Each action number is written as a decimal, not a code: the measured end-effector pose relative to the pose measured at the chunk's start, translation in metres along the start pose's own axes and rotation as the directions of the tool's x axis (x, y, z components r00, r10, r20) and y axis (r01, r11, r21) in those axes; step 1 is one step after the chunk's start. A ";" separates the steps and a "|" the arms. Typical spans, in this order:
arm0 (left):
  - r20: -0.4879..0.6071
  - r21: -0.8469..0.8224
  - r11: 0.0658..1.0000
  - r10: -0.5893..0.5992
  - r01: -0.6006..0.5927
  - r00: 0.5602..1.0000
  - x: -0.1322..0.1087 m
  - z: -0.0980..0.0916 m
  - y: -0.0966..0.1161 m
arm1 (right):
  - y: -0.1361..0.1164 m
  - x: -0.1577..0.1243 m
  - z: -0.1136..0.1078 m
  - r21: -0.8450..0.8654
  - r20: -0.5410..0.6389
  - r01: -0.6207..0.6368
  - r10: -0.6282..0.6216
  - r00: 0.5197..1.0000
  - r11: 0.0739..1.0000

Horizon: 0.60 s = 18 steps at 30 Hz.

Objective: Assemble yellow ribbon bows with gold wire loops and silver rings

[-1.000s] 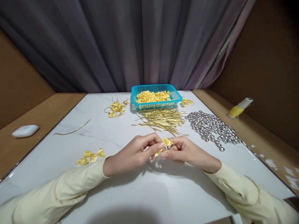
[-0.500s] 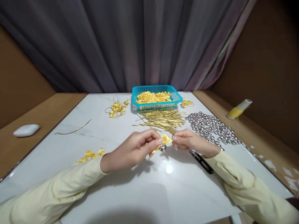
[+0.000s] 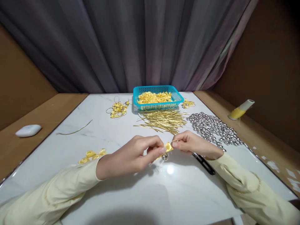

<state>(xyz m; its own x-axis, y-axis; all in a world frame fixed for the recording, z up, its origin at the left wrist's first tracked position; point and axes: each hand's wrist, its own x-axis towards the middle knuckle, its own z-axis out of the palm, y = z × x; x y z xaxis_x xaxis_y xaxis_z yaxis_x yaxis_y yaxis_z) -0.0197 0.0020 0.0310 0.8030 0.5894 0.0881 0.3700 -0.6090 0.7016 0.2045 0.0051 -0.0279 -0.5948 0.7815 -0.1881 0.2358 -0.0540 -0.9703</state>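
Glossy yellow in bow [image 3: 168,146] and loose bows [image 3: 92,155]; mirror-bright silver in bell [image 3: 165,156] and metal pieces [image 3: 211,125]; metallic gold in strands [image 3: 165,120]. Turquoise with openwork lattice for basket [image 3: 159,107], light yellow for ribbon pieces [image 3: 154,97]. White with faint grey veining for tabletop [image 3: 194,193], pale cream-yellow for sleeves [image 3: 67,184], black for slotted tool [image 3: 203,164], grey-violet for curtain [image 3: 133,47].

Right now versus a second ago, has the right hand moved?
Yes: against the basket, the right hand has shifted away from the wearer, nearer the gold cords, its fingertips a little rightward.
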 end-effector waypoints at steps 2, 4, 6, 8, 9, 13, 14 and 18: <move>0.022 0.035 0.999 -0.036 0.035 0.999 0.001 0.001 0.000 | -0.006 -0.004 0.006 -0.019 0.054 0.041 -0.040 0.998 0.999; 0.034 0.037 0.998 -0.049 0.048 0.998 0.002 0.002 -0.001 | -0.013 -0.006 0.017 -0.059 0.080 0.067 -0.063 0.995 0.996; 0.042 0.024 0.998 -0.056 0.055 0.998 0.003 0.004 -0.002 | -0.018 -0.008 0.027 -0.114 0.037 0.084 -0.080 0.996 0.990; 0.053 0.007 0.997 -0.073 0.073 0.996 0.004 0.005 -0.003 | -0.021 -0.008 0.035 -0.145 -0.002 0.087 -0.088 0.996 0.986; 0.057 0.000 0.997 -0.083 0.083 0.995 0.004 0.006 -0.003 | -0.021 -0.008 0.037 -0.153 -0.016 0.086 -0.089 0.996 0.984; 0.066 -0.038 0.994 -0.098 0.101 0.993 0.004 0.006 -0.007 | -0.020 -0.007 0.038 -0.169 -0.055 0.088 -0.099 0.994 0.982; 0.064 -0.046 0.994 -0.101 0.104 0.993 0.004 0.006 -0.007 | -0.020 -0.007 0.037 -0.171 -0.056 0.087 -0.097 0.994 0.981; 0.076 -0.075 0.990 -0.112 0.118 0.991 0.004 0.006 -0.008 | -0.019 -0.007 0.036 -0.162 -0.064 0.069 -0.080 0.995 0.984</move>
<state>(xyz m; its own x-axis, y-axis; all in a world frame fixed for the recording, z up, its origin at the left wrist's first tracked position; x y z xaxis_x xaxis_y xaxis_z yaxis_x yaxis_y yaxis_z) -0.0168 0.0059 0.0213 0.7896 0.6119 -0.0456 0.4261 -0.4935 0.7582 0.1771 -0.0218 -0.0136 -0.5610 0.8218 -0.0997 0.3155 0.1009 -0.9436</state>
